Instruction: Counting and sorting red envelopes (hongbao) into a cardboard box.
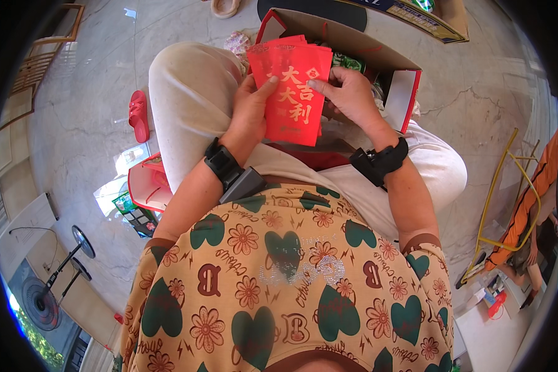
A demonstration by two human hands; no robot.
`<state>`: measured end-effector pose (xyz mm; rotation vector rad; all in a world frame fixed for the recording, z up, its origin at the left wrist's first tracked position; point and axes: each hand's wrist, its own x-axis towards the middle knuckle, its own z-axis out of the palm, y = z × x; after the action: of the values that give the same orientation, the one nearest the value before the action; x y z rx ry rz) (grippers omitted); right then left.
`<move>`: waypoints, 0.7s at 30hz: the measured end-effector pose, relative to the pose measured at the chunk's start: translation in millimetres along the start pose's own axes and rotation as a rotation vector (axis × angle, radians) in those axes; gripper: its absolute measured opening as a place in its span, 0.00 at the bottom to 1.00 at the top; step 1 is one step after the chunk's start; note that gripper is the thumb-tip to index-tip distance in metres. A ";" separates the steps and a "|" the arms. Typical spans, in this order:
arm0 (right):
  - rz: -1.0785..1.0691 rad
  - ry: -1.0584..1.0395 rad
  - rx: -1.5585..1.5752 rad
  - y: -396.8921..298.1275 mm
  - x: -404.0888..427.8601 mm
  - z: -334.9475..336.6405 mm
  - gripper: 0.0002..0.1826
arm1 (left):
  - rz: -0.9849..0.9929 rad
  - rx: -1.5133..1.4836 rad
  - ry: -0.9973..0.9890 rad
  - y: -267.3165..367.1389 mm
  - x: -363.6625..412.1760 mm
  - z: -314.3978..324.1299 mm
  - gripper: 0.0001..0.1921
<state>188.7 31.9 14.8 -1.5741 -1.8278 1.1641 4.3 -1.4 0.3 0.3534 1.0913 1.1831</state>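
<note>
Several red paper envelopes with gold characters (295,104) are fanned in a stack above my lap. My left hand (251,109) grips their left edge, its thumb lying on the front. At the right edge my right hand (353,93) holds them with the thumb on the top envelope and the fingers behind. Just beyond my hands, between my knees, an open red-and-white cardboard box (402,100) holds green packets (348,62); the envelopes hide part of its inside. Black bands with devices are on both wrists.
A red gift box (142,186) and a green packet (132,214) lie on the floor at left, near a red slipper (138,116). A larger carton (460,25) stands beyond. A pedestal fan (42,300) is at lower left, a yellow metal frame (493,186) and another person (534,246) at right.
</note>
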 end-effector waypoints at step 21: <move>-0.053 0.323 -0.033 33.4 20.1 -22.2 0.11 | 0.024 -0.036 0.064 3.6 -0.5 -2.4 0.11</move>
<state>220.3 57.3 -4.5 -1.6142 -1.6710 0.8046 0.3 -1.1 2.0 0.3027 1.1226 1.2413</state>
